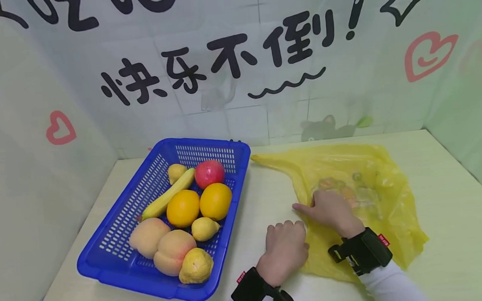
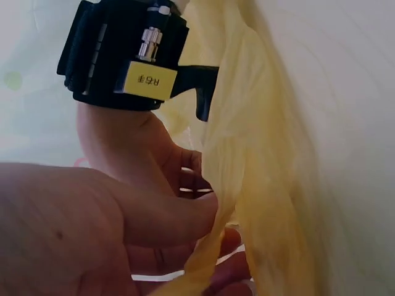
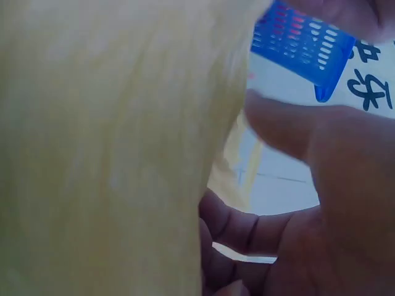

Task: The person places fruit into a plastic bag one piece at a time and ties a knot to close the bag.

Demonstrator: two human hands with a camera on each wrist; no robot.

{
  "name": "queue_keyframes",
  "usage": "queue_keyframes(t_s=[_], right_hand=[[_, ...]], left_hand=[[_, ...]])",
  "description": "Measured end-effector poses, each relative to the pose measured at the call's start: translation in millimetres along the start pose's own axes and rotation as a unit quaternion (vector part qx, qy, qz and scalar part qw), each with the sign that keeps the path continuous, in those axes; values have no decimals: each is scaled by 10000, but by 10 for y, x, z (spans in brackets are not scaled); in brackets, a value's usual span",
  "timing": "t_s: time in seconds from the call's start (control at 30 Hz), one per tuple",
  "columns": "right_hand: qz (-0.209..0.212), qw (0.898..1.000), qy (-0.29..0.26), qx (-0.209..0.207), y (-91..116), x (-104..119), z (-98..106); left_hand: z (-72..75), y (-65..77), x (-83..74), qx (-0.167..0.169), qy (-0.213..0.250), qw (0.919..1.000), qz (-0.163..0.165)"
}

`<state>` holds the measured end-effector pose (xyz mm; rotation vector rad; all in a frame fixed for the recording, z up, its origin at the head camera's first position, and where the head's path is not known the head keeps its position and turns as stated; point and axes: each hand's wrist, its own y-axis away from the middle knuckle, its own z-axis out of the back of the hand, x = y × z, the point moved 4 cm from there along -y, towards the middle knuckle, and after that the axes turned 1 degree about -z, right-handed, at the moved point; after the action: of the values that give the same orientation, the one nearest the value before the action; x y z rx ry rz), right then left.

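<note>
A yellow plastic bag (image 1: pixel 382 248) lies spread out on the right of the table, with a printed patch on it. My left hand (image 1: pixel 284 247) is at the bag's near left edge; in the left wrist view its thumb (image 2: pixel 185 216) and fingers pinch a gathered fold of the bag (image 2: pixel 265 154). Further right, my right hand (image 1: pixel 333 211) is over the bag, thumb stretched out to the left. The right wrist view shows its fingers (image 3: pixel 247 231) curled at the edge of the bag (image 3: pixel 111 160), their tips partly hidden by the plastic.
Left of the hands stands a blue plastic basket (image 1: pixel 119 275) holding a banana (image 1: pixel 168 195), a red fruit (image 1: pixel 209 173), two oranges (image 1: pixel 183 208), two peaches (image 1: pixel 175 253) and several small yellow fruits (image 1: pixel 196 265). A printed curtain (image 1: pixel 222 124) hangs behind the table (image 1: pixel 248 201).
</note>
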<state>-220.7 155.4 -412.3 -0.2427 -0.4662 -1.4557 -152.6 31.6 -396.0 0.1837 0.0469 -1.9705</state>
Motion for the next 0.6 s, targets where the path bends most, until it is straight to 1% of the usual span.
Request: queue_keyframes(t_s=[0.07, 0.13, 0.23, 0.33, 0.4, 0.53, 0.6], right_hand=[[88, 9999, -10, 59, -16, 0, -31], [229, 9997, -5, 76, -16, 2, -30], [411, 9990, 27, 148, -16, -4, -11], [502, 9983, -95, 274, -11, -14, 14], [565, 9976, -222, 343, -5, -23, 32], [674, 9947, -565, 526, 15, -47, 61], [664, 9928, -769, 628, 22, -62, 71]], left_hand=[[9, -2, 0, 58, 61, 9999, -136], [28, -5, 12, 59, 185, 9996, -186], [66, -13, 40, -84, 239, 9995, -179], [58, -35, 58, -155, 290, 9994, -128], [27, -62, 52, -20, 387, 9991, -167], [-53, -126, 11, 425, 664, 9962, -383], [-74, -149, -3, 530, 732, 9947, -493]])
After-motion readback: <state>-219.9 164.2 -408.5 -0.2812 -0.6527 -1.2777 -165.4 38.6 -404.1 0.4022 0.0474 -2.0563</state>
